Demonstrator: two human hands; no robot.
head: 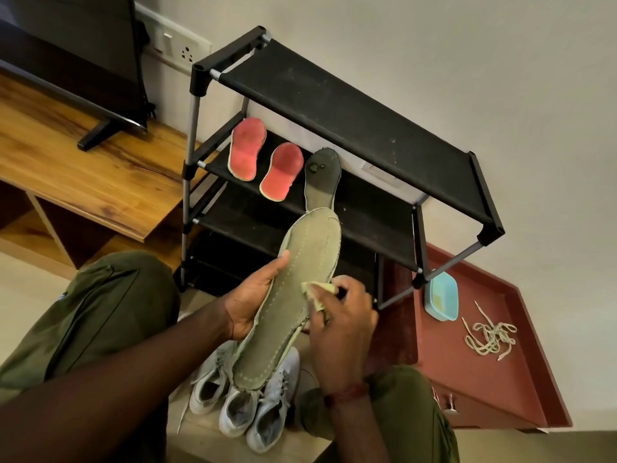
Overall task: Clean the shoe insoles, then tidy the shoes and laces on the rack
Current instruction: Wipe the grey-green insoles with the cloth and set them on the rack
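My left hand (252,300) grips a long olive-green insole (300,272) by its left edge, thumb on its top face. My right hand (340,325) pinches a small yellow-green cloth (317,290) against the insole's right side. A second green insole (322,177) leans on the black shoe rack (350,128), beside two red insoles (247,148) (282,170) on the second shelf. Grey-white shoes (247,406) stand on the floor below my hands. Loose beige laces (489,335) lie on a red-brown cabinet top.
A light-blue lidded box (440,297) sits on the red-brown cabinet (500,389) right of the rack. A wooden TV unit (83,168) with a television stands at the left. My knees in olive trousers frame the shoes.
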